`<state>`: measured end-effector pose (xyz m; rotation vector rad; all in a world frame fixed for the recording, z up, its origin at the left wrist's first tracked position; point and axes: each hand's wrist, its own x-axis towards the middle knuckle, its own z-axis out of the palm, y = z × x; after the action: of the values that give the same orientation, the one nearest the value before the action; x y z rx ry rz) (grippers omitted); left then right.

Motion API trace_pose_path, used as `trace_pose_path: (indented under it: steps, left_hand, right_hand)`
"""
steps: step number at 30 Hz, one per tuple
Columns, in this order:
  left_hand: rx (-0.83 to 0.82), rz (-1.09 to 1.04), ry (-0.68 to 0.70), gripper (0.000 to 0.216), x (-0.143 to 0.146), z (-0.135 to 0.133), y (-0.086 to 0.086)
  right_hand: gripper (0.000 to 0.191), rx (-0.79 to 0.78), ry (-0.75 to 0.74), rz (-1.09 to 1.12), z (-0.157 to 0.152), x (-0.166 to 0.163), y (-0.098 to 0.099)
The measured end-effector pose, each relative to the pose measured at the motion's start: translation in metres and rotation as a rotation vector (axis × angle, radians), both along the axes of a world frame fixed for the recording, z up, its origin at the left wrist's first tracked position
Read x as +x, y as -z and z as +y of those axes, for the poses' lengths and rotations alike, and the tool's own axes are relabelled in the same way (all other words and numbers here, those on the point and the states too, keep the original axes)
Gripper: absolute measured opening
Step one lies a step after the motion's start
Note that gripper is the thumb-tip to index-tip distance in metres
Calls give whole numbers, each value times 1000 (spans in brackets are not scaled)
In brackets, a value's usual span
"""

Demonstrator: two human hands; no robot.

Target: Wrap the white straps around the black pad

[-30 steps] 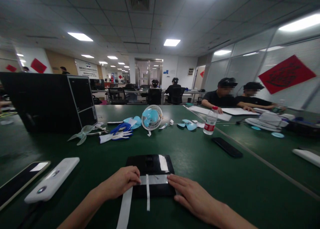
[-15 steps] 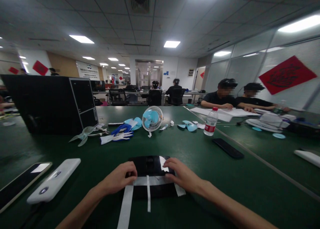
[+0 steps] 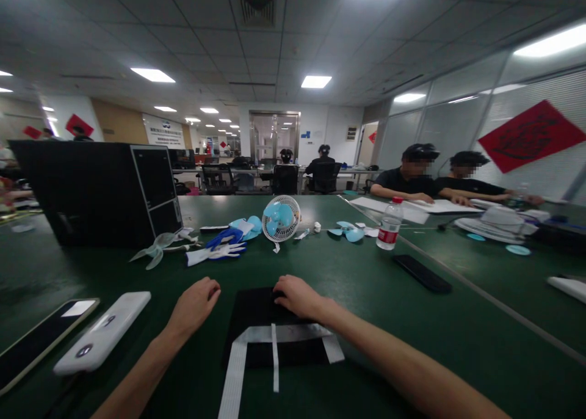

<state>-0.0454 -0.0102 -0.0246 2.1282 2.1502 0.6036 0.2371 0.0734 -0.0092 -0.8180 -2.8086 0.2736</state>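
Observation:
A flat black piece [image 3: 249, 309] lies on the green table in front of me. A silver-white band [image 3: 259, 334] crosses it, and its ribbed white left end [image 3: 231, 376] runs toward me. One narrow white strip [image 3: 275, 358] hangs over the middle of the band. My right hand [image 3: 297, 297] rests over the far part of the black piece, fingers bent together at something dark that is mostly hidden. To the left of the piece, apart from it, my left hand [image 3: 195, 303] is loosely closed above the table, with nothing visible in it.
A white power bank [image 3: 103, 333] and a phone [image 3: 46, 339] lie at left. Farther back are a black computer case [image 3: 91, 193], gloves [image 3: 220, 248], a small fan [image 3: 281, 218], blue fan blades [image 3: 347, 231], a bottle [image 3: 389, 226] and a dark phone [image 3: 421, 273]. Two people sit at right.
My left hand has let go of the black piece and moved left. The right hand has shifted left and away from me. The white patch and buckle-like part no longer show.

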Motion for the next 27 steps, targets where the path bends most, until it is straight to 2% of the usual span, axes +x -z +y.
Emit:
trace_pose_path:
  steps: [3,7,13,16,18,22,27]
  left_hand:
    - [-9,17,-24,30,-2,0,2]
    - [-10,33,-47,30,-1,0,3]
    - [-83,-3,-17,32,2,-1,2]
    - [-92,6,-4,32,5,-1,4]
    - [-85,18,-3,33,6,1,6]
    - [-111,15,-7,34,5,4,11]
    - [-116,1,-1,36,-2,8,19]
  right_hand:
    - [30,0,31,33,6,12,1]
    - [32,33,202,90,19,51,-5]
    - [35,99,627,117,46,153,-16]
    - [31,109,866,29,56,205,-15]
    - [30,96,973,-9,61,234,-11]
    - [29,53,1065,-27,65,273,-1]
    - [27,29,1094,-54,60,284,4]
